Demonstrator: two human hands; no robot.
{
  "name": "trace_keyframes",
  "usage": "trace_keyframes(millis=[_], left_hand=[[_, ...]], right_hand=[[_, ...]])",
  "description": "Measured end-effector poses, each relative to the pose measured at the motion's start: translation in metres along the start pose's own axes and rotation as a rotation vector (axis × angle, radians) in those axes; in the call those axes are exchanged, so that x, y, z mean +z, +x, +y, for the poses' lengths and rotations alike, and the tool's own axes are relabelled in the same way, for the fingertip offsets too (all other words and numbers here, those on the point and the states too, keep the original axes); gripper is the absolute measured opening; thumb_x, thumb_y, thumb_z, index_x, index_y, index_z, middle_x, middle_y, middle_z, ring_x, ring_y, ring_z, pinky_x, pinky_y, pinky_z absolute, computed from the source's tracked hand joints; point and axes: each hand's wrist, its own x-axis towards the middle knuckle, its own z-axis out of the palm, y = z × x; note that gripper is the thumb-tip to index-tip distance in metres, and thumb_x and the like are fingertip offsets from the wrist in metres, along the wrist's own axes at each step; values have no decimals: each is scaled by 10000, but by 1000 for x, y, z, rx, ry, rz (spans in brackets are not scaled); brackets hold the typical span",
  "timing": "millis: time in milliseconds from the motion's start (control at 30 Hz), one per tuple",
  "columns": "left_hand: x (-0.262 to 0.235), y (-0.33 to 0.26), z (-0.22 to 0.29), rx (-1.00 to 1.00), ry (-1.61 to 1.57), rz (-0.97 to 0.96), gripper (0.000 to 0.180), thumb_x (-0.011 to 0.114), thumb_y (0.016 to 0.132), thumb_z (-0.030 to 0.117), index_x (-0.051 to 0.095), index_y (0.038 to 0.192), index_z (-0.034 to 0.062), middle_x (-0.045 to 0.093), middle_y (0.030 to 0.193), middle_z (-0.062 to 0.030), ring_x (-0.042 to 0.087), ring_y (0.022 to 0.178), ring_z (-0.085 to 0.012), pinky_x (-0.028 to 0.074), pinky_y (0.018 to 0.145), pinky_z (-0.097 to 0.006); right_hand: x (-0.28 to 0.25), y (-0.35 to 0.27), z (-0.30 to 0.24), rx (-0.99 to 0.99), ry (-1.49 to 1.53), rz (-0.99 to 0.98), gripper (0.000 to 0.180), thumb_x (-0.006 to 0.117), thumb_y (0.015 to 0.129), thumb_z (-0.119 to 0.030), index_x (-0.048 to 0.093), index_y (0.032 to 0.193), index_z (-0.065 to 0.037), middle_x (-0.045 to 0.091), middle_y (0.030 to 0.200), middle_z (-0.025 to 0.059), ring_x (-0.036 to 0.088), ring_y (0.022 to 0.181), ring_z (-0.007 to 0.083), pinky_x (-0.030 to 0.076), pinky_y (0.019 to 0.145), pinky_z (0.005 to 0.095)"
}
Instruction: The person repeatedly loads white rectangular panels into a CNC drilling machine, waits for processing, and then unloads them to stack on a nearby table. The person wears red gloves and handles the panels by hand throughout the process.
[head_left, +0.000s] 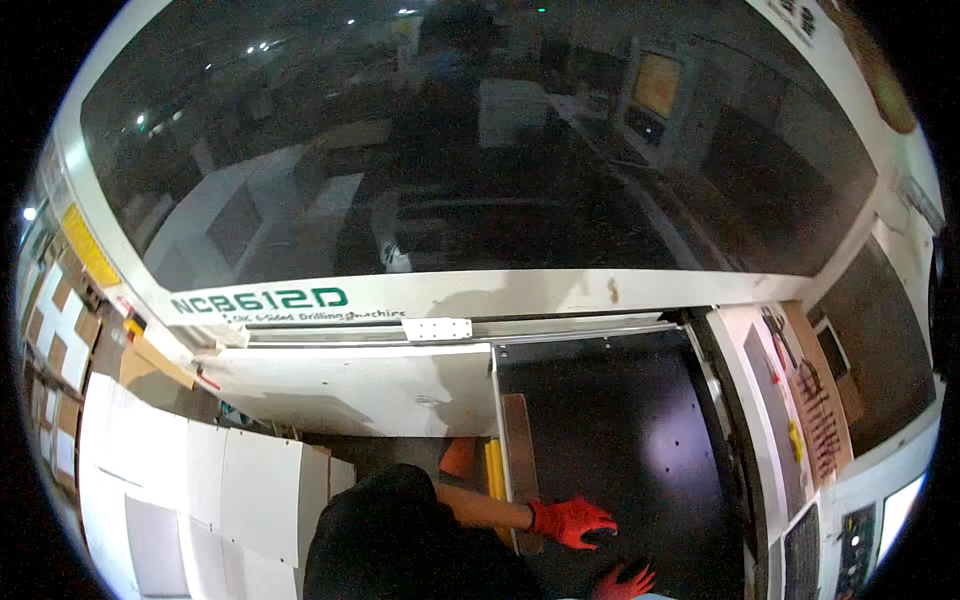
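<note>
My left hand (572, 522), in a red glove, reaches in from the left over a dark flat surface (600, 420) dotted with a few small holes. Its fingers are bent but apart, and I see nothing between them. Whether it touches the surface, I cannot tell. Lower down, at the picture's bottom edge, my right hand (622, 583) shows only in part, also red-gloved, fingers spread over the same dark surface. Beside the left wrist runs a narrow brown strip (520, 440), next to a pale edge bar and yellow upright parts (494, 468).
A large white machine with a dark window (480, 150) stands ahead. White panels (240, 490) are stacked at left. On the right, a wooden tool board (815, 400) holds several bits, near a control panel (858, 545). A white panel (380, 385) lies below the rail.
</note>
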Motion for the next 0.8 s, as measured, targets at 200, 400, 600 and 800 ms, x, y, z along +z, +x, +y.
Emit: trace_keyframes(millis=[200, 400, 600, 800], left_hand=[[15, -9, -9, 0, -78, -4, 693, 736, 914, 423, 517, 1493, 110, 606, 1397, -215, 613, 1227, -408, 511, 1012, -517], [-6, -8, -10, 27, -148, 5, 720, 743, 907, 438, 515, 1491, 85, 594, 1415, -209, 593, 1254, -406, 501, 1026, -515], [-1, -15, -8, 22, -128, 52, 720, 738, 909, 453, 523, 1476, 66, 616, 1344, -191, 607, 1197, -393, 507, 982, -510], [-2, -10, -9, 5, -112, 50, 706, 745, 904, 451, 542, 1460, 66, 608, 1384, -192, 604, 1233, -379, 510, 1003, -494]], right_hand=[[-13, 16, -41, 180, -135, -136, 770, 592, 951, -632, 498, 1538, -142, 497, 1567, 152, 430, 1437, 396, 303, 1170, 621], [-16, 19, -47, 238, -194, -195, 719, 614, 961, -551, 514, 1520, -110, 484, 1579, 166, 404, 1465, 391, 283, 1193, 593], [-17, 23, -39, 314, -219, -262, 668, 636, 970, -471, 530, 1501, -79, 470, 1591, 181, 377, 1493, 387, 263, 1216, 565], [-17, 18, -37, 371, -265, -288, 593, 615, 1009, -395, 542, 1483, -46, 468, 1590, 193, 382, 1494, 380, 253, 1234, 535]])
